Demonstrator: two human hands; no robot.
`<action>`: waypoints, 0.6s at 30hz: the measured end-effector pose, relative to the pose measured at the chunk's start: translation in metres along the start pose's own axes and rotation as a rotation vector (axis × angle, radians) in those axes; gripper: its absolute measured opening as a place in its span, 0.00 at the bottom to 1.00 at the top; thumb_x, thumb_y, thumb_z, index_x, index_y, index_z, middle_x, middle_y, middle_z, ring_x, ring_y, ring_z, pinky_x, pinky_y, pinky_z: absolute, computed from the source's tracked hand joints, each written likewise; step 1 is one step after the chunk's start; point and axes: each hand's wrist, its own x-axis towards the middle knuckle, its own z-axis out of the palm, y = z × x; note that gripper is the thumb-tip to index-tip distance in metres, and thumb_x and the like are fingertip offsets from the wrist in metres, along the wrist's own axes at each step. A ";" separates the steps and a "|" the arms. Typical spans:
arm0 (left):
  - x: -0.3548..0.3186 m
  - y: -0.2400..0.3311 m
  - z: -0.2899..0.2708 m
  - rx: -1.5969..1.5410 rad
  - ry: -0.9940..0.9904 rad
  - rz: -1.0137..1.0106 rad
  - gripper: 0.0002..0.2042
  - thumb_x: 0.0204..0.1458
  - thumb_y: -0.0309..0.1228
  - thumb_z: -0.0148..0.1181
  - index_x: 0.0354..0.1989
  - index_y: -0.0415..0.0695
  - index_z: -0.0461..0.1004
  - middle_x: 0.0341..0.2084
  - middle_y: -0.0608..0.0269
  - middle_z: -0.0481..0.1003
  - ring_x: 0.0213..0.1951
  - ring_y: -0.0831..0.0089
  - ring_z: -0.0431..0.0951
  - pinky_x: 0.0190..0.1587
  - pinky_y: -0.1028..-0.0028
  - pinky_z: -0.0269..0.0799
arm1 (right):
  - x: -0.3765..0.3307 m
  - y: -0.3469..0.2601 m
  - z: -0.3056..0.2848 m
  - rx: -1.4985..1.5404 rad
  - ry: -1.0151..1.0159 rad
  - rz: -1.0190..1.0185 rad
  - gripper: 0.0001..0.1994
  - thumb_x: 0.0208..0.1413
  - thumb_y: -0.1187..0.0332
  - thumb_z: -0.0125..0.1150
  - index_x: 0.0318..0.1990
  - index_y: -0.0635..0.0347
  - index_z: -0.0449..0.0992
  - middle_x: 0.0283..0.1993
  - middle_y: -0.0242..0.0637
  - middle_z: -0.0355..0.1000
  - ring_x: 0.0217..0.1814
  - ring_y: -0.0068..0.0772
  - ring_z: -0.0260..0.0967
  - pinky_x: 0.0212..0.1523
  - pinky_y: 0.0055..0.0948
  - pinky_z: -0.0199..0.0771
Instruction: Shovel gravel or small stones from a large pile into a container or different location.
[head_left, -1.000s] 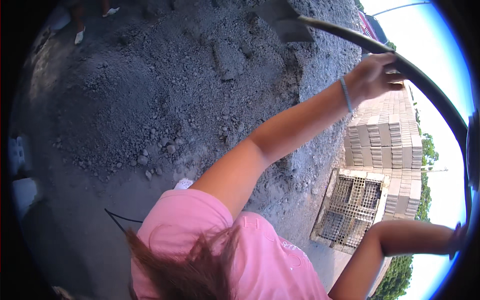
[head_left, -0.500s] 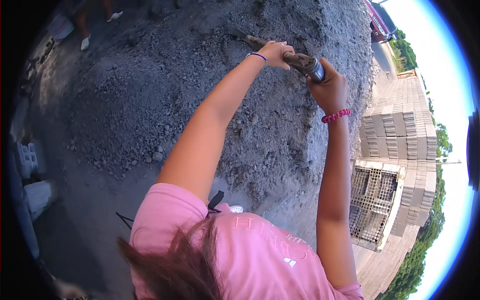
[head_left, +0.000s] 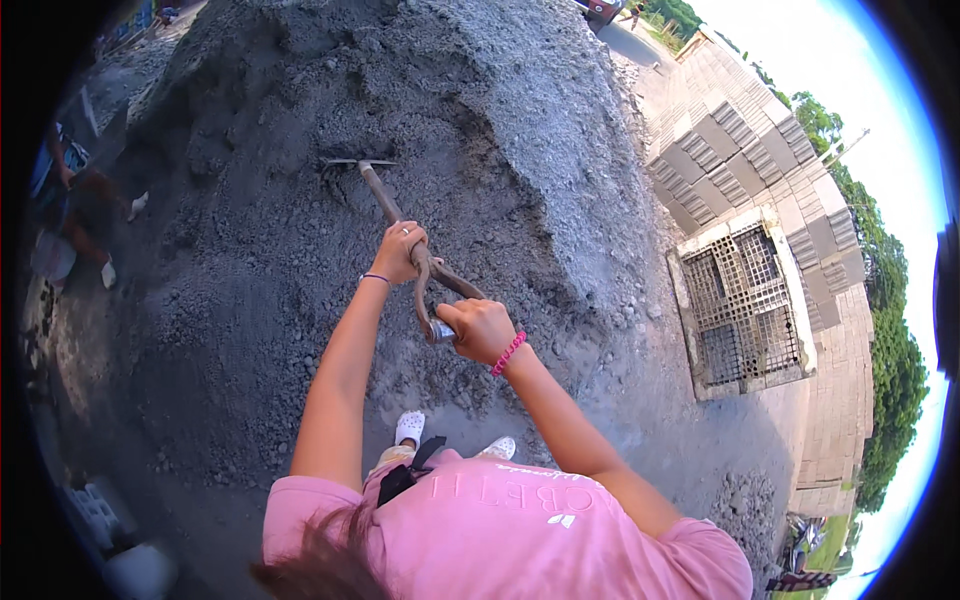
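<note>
A shovel (head_left: 379, 192) with a wooden shaft and a Y-shaped handle slants away from me. Its blade meets a tall heap of grey gravelly sand (head_left: 250, 260), and only the blade's upper edge shows. My left hand (head_left: 401, 252), a dark blue band at its wrist, is wrapped round the shaft just where it forks. At the near end, my right hand (head_left: 482, 328), with a pink beaded bracelet, grips the handle. White clogs (head_left: 409, 428) are on my feet at the foot of the heap.
To the right stand a framed mesh screen (head_left: 742, 305) and stacked concrete blocks (head_left: 735, 150). Another person (head_left: 75, 205) is at the far left beside a pale bucket (head_left: 54, 256). A red vehicle (head_left: 604, 10) is at the far end. Hollow blocks (head_left: 95, 515) lie at lower left.
The shovel and both hands have come lower in the view, closer to my body. Its blade now shows against the heap. The view has shifted, bringing my feet into sight.
</note>
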 end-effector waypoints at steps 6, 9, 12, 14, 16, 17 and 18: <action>-0.039 0.026 -0.007 -0.005 0.067 -0.106 0.14 0.24 0.34 0.60 0.19 0.47 0.61 0.21 0.64 0.64 0.35 0.63 0.64 0.40 0.67 0.55 | -0.018 -0.028 -0.009 -0.026 -0.125 -0.096 0.09 0.27 0.74 0.52 0.21 0.55 0.60 0.16 0.31 0.62 0.22 0.31 0.64 0.22 0.27 0.63; -0.048 0.036 0.001 0.026 0.094 -0.052 0.15 0.25 0.38 0.61 0.19 0.47 0.62 0.22 0.66 0.64 0.36 0.66 0.64 0.40 0.68 0.54 | -0.033 -0.036 -0.017 -0.018 -0.163 -0.082 0.09 0.27 0.74 0.52 0.20 0.55 0.60 0.16 0.31 0.62 0.21 0.31 0.64 0.22 0.27 0.63; -0.058 0.054 0.002 0.000 0.073 -0.077 0.15 0.25 0.39 0.61 0.19 0.48 0.62 0.22 0.66 0.65 0.35 0.66 0.64 0.40 0.69 0.53 | -0.046 -0.037 -0.022 -0.005 -0.175 -0.061 0.09 0.27 0.74 0.52 0.20 0.54 0.60 0.16 0.31 0.62 0.21 0.31 0.63 0.21 0.27 0.62; -0.064 0.060 0.004 -0.025 0.066 -0.094 0.14 0.25 0.38 0.60 0.18 0.48 0.62 0.22 0.67 0.65 0.35 0.67 0.64 0.40 0.69 0.53 | -0.052 -0.037 -0.028 0.022 -0.225 -0.070 0.09 0.27 0.74 0.52 0.20 0.55 0.60 0.15 0.31 0.61 0.20 0.31 0.63 0.21 0.28 0.62; -0.071 0.066 0.007 -0.021 0.113 -0.098 0.14 0.25 0.38 0.61 0.17 0.48 0.62 0.21 0.67 0.65 0.35 0.68 0.65 0.39 0.70 0.53 | -0.056 -0.040 -0.034 0.036 -0.246 -0.083 0.08 0.27 0.74 0.51 0.19 0.55 0.60 0.15 0.31 0.61 0.19 0.31 0.63 0.20 0.29 0.61; -0.072 0.066 0.009 -0.018 0.140 -0.087 0.12 0.25 0.35 0.60 0.17 0.49 0.63 0.21 0.68 0.66 0.34 0.68 0.65 0.39 0.70 0.53 | -0.056 -0.041 -0.037 0.073 -0.236 -0.090 0.08 0.26 0.74 0.51 0.19 0.55 0.60 0.15 0.31 0.60 0.19 0.32 0.62 0.20 0.29 0.61; -0.073 0.066 0.010 -0.018 0.139 -0.087 0.12 0.25 0.35 0.60 0.17 0.49 0.63 0.21 0.68 0.66 0.34 0.68 0.65 0.39 0.70 0.53 | -0.057 -0.042 -0.041 0.110 -0.226 -0.096 0.08 0.26 0.74 0.51 0.19 0.55 0.60 0.14 0.31 0.60 0.19 0.32 0.62 0.19 0.29 0.61</action>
